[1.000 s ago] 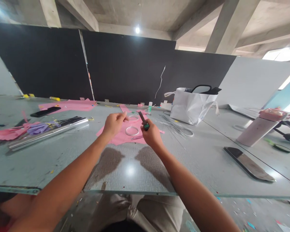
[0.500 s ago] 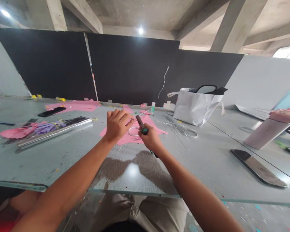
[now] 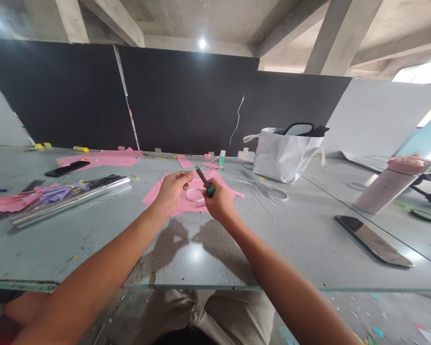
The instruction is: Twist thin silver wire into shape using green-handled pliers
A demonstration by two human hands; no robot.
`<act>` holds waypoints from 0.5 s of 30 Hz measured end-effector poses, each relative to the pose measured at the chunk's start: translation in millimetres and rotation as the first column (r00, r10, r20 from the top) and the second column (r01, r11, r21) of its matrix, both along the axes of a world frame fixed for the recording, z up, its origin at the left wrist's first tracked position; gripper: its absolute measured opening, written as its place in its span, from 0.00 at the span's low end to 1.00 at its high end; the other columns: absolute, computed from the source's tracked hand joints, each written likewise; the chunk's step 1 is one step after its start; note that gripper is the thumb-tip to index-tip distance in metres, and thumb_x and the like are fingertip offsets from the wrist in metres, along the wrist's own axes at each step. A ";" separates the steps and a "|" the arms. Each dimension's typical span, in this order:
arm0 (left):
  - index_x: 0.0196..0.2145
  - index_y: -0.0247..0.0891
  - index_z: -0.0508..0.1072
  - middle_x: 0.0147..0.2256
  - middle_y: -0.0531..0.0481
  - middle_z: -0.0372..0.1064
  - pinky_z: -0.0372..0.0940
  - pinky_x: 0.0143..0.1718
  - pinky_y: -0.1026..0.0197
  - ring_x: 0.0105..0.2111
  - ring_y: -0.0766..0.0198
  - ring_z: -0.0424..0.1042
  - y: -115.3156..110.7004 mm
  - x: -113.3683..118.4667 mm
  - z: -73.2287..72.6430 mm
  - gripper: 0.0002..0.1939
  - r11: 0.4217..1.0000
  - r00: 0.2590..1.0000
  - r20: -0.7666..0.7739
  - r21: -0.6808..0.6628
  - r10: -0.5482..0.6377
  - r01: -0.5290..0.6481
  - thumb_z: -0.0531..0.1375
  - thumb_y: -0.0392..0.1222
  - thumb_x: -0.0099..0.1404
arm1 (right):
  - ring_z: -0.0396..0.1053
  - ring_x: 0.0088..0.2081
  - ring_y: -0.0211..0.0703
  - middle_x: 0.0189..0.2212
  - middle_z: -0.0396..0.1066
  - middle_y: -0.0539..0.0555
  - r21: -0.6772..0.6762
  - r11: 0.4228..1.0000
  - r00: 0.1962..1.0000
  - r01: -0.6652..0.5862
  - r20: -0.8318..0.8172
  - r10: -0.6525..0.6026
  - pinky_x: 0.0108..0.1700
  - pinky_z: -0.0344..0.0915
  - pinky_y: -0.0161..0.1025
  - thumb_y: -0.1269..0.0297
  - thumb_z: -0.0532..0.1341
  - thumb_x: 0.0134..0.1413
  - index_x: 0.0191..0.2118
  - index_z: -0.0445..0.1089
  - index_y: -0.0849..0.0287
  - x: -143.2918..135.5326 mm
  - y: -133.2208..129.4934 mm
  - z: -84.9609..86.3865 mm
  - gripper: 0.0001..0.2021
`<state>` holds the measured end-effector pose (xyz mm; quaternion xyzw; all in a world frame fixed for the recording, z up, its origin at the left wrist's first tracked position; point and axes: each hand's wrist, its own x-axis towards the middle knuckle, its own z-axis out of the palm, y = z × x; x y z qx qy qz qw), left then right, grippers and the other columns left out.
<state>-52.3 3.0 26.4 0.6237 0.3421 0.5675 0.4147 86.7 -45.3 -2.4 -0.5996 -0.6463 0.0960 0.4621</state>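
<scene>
My right hand (image 3: pixel 218 197) is closed around pliers (image 3: pixel 202 177) with dark jaws and green-black handles, their tip pointing up and left. To their left, my left hand (image 3: pixel 174 189) has its thumb and fingers pinched together near the jaws; what they hold, if anything, is too small to make out. Beneath both hands lies pink paper (image 3: pixel 153 194) on the grey table. A white ring (image 3: pixel 194 194) of wire rests on the paper between the hands. Thin wires (image 3: pixel 260 186) lie loosely to the right of the paper.
Behind the wires stands a white bag (image 3: pixel 285 155). A pinkish bottle (image 3: pixel 379 189) and a dark flat object (image 3: pixel 373 241) are at the right. On the left lie a silvery roll (image 3: pixel 72 202), purple paper (image 3: pixel 62 192) and a black phone (image 3: pixel 67 168). A glue stick (image 3: pixel 222 159) stands behind.
My left hand has turned and lowered slightly, its fingers now curled into a pinch. The pliers tilt further left. The whole view has shifted a little, moving the table items leftward.
</scene>
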 end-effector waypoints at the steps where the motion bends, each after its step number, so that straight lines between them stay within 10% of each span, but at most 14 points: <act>1: 0.21 0.38 0.69 0.23 0.51 0.65 0.53 0.25 0.61 0.22 0.69 0.58 1.4 0.6 -0.3 0.20 0.995 0.997 0.047 -0.076 -0.064 0.068 0.67 0.58 0.48 | 0.66 0.30 0.46 0.29 0.71 0.52 -0.002 1.000 1.000 0.013 0.026 -0.013 0.32 0.55 0.37 0.67 0.55 0.52 0.40 0.66 0.54 0.5 0.6 -0.3 0.08; 5: 0.20 0.39 0.67 0.22 0.51 0.65 0.54 0.23 0.62 0.20 0.69 0.58 4.2 -2.5 -1.1 0.22 0.986 0.992 -0.014 -0.107 -0.128 0.126 0.65 0.61 0.49 | 0.67 0.30 0.46 0.29 0.71 0.52 -0.008 0.999 0.997 0.036 0.064 -0.035 0.32 0.55 0.37 0.69 0.55 0.51 0.40 0.66 0.54 2.5 3.4 -1.5 0.09; 8: 0.14 0.39 0.60 0.15 0.53 0.55 0.50 0.23 0.61 0.17 0.68 0.55 3.8 -9.3 -3.4 0.27 0.976 0.947 -0.291 0.200 0.137 -0.080 0.57 0.61 0.60 | 0.67 0.32 0.46 0.29 0.70 0.52 0.000 0.999 0.999 0.034 -0.015 -0.034 0.34 0.58 0.38 0.68 0.55 0.50 0.37 0.66 0.54 6.9 6.7 -2.3 0.07; 11: 0.16 0.40 0.62 0.14 0.52 0.56 0.49 0.25 0.59 0.17 0.65 0.56 2.8 -16.5 -5.7 0.25 0.815 0.786 -0.423 0.554 0.450 -0.168 0.48 0.53 0.68 | 0.67 0.32 0.45 0.30 0.70 0.52 -0.013 1.000 0.994 0.023 -0.104 -0.024 0.36 0.60 0.39 0.67 0.55 0.49 0.35 0.65 0.56 14.0 10.0 -2.1 0.06; 15: 0.34 0.41 0.73 0.30 0.47 0.73 0.54 0.36 0.56 0.30 0.59 0.66 1.6 -20.6 -4.0 0.11 0.451 0.679 -0.291 0.890 0.674 -0.067 0.50 0.39 0.67 | 0.66 0.32 0.43 0.29 0.69 0.51 -0.028 0.999 0.983 -0.034 -0.181 0.028 0.37 0.61 0.39 0.67 0.56 0.46 0.31 0.64 0.56 18.2 11.7 -1.8 0.04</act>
